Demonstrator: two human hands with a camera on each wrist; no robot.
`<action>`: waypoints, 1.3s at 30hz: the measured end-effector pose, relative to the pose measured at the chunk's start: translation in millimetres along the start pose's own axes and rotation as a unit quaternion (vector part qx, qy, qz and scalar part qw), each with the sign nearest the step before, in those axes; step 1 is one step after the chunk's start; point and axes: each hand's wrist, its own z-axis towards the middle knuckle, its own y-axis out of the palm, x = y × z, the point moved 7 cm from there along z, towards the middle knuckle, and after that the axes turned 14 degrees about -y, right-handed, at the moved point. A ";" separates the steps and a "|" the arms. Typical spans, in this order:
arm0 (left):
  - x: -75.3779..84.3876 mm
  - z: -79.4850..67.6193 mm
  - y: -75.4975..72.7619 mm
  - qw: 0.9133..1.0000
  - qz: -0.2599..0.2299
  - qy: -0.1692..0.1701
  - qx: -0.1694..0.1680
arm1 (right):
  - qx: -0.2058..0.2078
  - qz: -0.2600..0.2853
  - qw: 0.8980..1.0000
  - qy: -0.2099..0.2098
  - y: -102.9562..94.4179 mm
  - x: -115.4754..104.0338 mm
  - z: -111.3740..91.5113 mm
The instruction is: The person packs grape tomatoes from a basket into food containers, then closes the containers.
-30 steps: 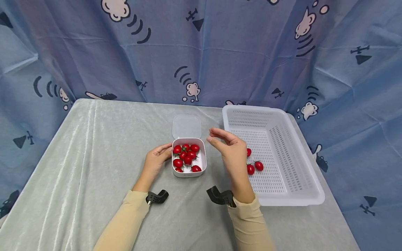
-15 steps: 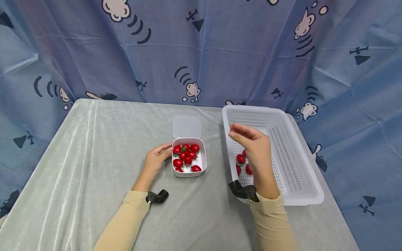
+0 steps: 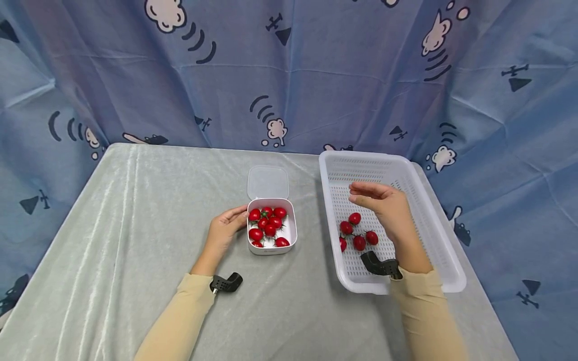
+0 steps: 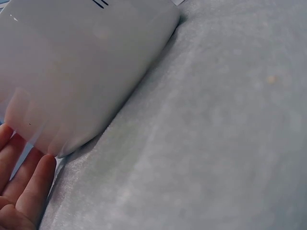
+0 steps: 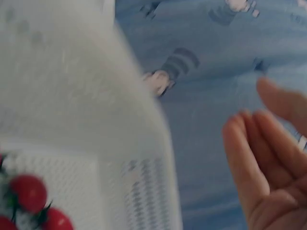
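Observation:
A small white lidded box (image 3: pixel 273 251) stands mid-table with several cherry tomatoes (image 3: pixel 270 230) inside. Its translucent lid (image 3: pixel 268 183) is folded back behind it. My left hand (image 3: pixel 223 228) rests its extended fingertips on the box's left side; in the left wrist view the fingers (image 4: pixel 41 182) touch the white wall near a lower corner. Over the white perforated basket (image 3: pixel 333 235) hovers my right hand (image 3: pixel 386 205), fingers and thumb apart with nothing between them. Several more cherry tomatoes (image 3: pixel 359 243) lie in the basket's left part, below and left of that hand.
A grey velvety cloth (image 3: pixel 149 225) covers the table. Behind and beside it hangs a blue patterned curtain (image 3: pixel 217 100). The basket's raised rim (image 3: pixel 444 240) runs along the table's right side.
My right hand has moved right, from beside the box to above the basket, uncovering the tomatoes there. My left hand and the box have stayed in place.

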 end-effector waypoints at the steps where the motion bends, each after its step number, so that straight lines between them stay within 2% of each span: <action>1: -0.1 0.2 -0.3 1.000 0.001 0.001 0.001 | -0.022 0.014 1.000 -0.010 -4.5 13.2 3.9; 3: -0.6 0.6 -0.9 1.000 0.006 0.000 0.004 | -0.049 0.012 0.999 -0.009 -12.5 33.2 8.9; 5: -1.3 1.1 -1.2 1.000 0.009 -0.001 0.004 | -0.073 0.042 0.996 -0.011 -24.3 63.8 16.2; 7: -1.9 1.5 -1.1 1.000 0.009 -0.003 0.002 | -0.083 0.033 0.996 0.003 -31.5 78.4 19.1; 9: -2.0 1.6 -1.0 1.000 0.010 -0.003 0.000 | -0.089 -0.012 0.996 0.025 -36.3 83.0 19.8; 13: -2.1 1.7 -0.2 1.000 0.011 -0.003 -0.004 | -0.105 -0.060 0.990 0.072 -43.7 88.3 20.7; 17: -2.3 1.8 -0.2 1.000 0.007 -0.003 -0.002 | -0.130 -0.081 0.982 0.109 -46.7 94.4 22.4; 19: -2.5 1.8 -0.8 1.000 0.001 -0.003 0.001 | -0.149 -0.116 0.973 0.132 -44.7 90.9 20.7; 23: -2.6 1.7 -1.2 1.000 -0.001 -0.003 0.002 | -0.167 -0.126 0.964 0.165 -47.3 103.1 19.7; 28: -2.4 1.6 -0.6 1.000 0.003 -0.003 -0.002 | -0.187 -0.159 0.955 0.165 -47.0 114.5 18.9; 39: -2.2 1.1 -0.5 1.000 0.006 -0.007 0.001 | -0.192 -0.146 0.947 0.213 -49.3 139.1 13.3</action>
